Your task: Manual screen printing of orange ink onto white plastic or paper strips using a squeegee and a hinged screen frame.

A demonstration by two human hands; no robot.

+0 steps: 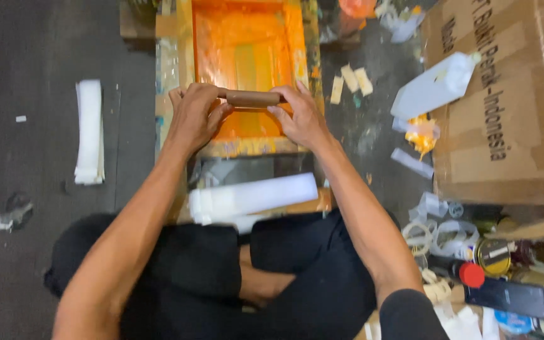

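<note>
1. Cardboard box [505, 107] is standing at the person's right with a white plastic bottle [436, 91] leaning against it; I judge that an elbow swinging wide during a stroke could be knocking that bottle over onto the dark floor [33, 157].

2. Screen-printing frame [247, 146], filled with orange ink, is lying on the floor in front of the seated person; if the pull is uneven, the frame could be sliding or lifting at one edge, smearing the print beneath.

3. White rolled sheet [253, 196] is lying just below the frame, close to the person's knees; ink dragged past the near edge could be dripping onto it.

4. Wooden squeegee handle [250, 98] is sitting across the middle of the frame, over the orange mesh. Left hand [195, 116] is wrapping its end with fingers [218, 113] curled and pressed together around it; right hand [300, 116] is pinching the other end, fingers closed on the wood. Ink-slick fingers could be slipping, tilting the blade and leaving streaks.

5. Small tins and a red-capped bottle [470, 274] are crowding the right hip, where a shifting leg might be tipping them.
</note>
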